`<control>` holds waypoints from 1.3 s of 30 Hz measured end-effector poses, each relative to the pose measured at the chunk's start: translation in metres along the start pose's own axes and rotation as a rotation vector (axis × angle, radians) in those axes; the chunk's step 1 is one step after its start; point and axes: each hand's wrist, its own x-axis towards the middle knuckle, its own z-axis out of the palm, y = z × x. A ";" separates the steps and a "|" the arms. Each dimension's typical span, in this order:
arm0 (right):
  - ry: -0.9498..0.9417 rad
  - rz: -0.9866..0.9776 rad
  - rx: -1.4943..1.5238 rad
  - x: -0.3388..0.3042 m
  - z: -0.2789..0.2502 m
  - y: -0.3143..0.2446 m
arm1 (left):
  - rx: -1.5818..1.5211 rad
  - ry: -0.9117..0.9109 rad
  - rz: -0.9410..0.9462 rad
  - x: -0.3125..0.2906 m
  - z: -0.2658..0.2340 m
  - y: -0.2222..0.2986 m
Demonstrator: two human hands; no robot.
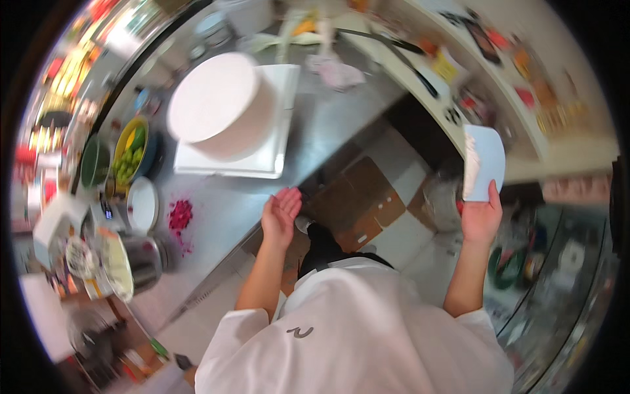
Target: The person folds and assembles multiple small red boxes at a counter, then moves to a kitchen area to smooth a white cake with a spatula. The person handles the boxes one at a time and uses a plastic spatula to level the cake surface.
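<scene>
My right hand [482, 220] grips a pale blue cake scraper [493, 154] by its lower end, out to the right. Whitish cream clings along the scraper's left edge. Near the front edge of the metal table, my left hand [282, 215] is held palm up with its fingers stretched, and nothing lies in it. Beyond that hand stands a large, smooth, pale pink round cake [213, 98]. A white square board [226, 164] is beneath the cake. Neither hand touches the cake or the board.
Dark pink crumbs [180, 215] lie on the metal table [223, 210]. A white dish [142, 203], a bowl of green grapes [130, 161] and a metal pot [146, 262] stand at left. A knife [426, 84] rests on the shelf at upper right. Glass shelving [558, 289] stands at lower right.
</scene>
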 end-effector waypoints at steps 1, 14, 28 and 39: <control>0.010 0.021 0.066 -0.012 -0.011 -0.010 | 0.132 -0.036 -0.056 -0.012 0.008 -0.018; 0.390 -0.556 -0.110 -0.088 -0.194 -0.073 | 1.321 -1.144 -0.475 -0.119 0.192 -0.214; 0.374 -0.691 -1.516 0.009 -0.368 -0.019 | 1.991 -1.317 0.025 -0.006 0.290 -0.474; 0.335 -0.723 -1.662 0.238 -0.502 -0.038 | 2.070 -1.104 0.788 0.158 0.334 -0.675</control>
